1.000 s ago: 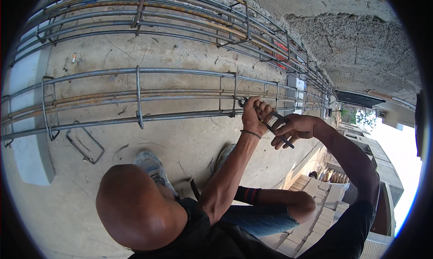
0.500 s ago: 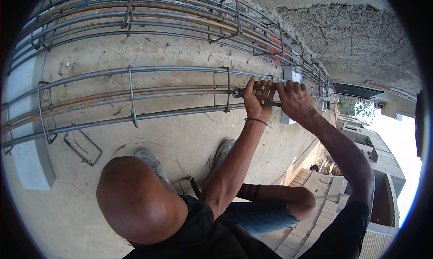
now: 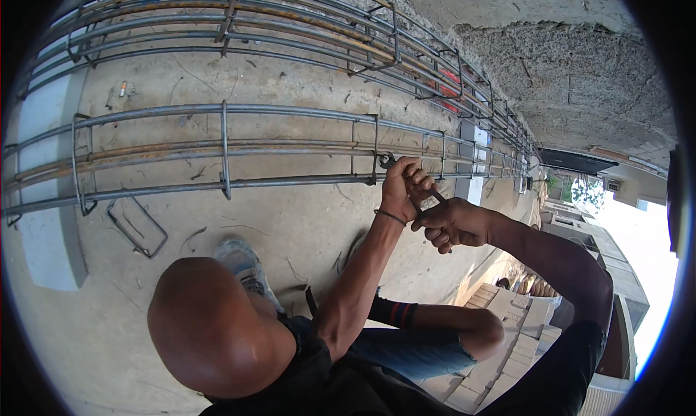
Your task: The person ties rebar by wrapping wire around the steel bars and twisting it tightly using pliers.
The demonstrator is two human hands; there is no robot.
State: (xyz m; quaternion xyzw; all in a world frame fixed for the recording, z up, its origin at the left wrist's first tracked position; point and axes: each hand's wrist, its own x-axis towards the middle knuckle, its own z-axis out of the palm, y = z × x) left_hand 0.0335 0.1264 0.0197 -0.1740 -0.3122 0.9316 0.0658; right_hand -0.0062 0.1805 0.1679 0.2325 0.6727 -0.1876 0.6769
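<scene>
A pair of dark pincers has its round jaws at a square steel stirrup on the nearer rebar cage. Just behind the jaws, my left hand is closed around the handles. My right hand grips them further back, lower and to the right. The handles slant down toward me, and my fingers hide much of them. Whatever the jaws bite on is too small to make out.
A second rebar cage runs along the far side by a rough concrete wall. Pale blocks prop up the nearer cage. A loose bent stirrup lies on the floor, near my shoe. Stacked blocks stand at lower right.
The pincers' handles have swung down toward me. My right hand has dropped below the cage with them; my left hand has also moved slightly lower.
</scene>
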